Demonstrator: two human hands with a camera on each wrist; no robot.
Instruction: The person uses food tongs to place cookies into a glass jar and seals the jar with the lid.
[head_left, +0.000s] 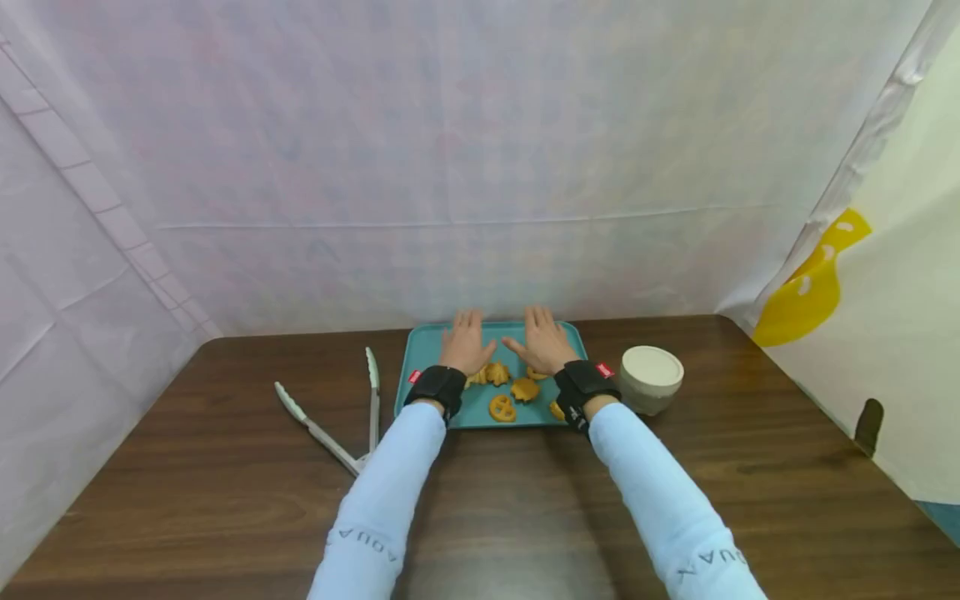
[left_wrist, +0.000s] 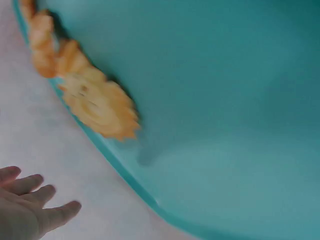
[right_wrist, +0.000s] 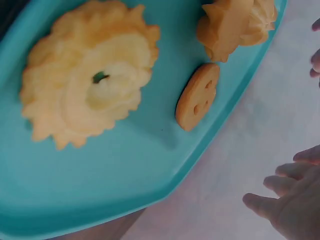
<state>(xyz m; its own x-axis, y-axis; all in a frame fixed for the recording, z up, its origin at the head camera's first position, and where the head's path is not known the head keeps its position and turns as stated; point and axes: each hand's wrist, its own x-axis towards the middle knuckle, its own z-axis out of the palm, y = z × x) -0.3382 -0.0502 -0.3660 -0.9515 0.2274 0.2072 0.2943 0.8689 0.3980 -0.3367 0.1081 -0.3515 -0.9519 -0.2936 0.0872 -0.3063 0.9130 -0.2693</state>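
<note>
A teal tray [head_left: 427, 346] lies near the table's back edge, with several baked cookies on it. Among them are a pretzel-shaped cookie [head_left: 502, 408] and a scalloped one [head_left: 525, 389]. Over the tray's left half is my left hand [head_left: 467, 343], fingers extended and holding nothing. My right hand [head_left: 546, 340] is over the right half, likewise with straight fingers and nothing held. Whether either hand touches the tray cannot be told. The left wrist view has a jagged-edged cookie [left_wrist: 102, 107] by the rim; the right wrist view, a large ridged cookie [right_wrist: 120, 55] and a holed one [right_wrist: 198, 97].
Spread metal tongs [head_left: 322, 435] with pale tips lie left of the tray, partly behind the left sleeve. To its right stands a white bowl or stack of bowls [head_left: 651, 379]. White sheets [head_left: 450, 167] enclose the wooden table [head_left: 187, 467]; a yellow sheet-like object [head_left: 806, 296] hangs at right.
</note>
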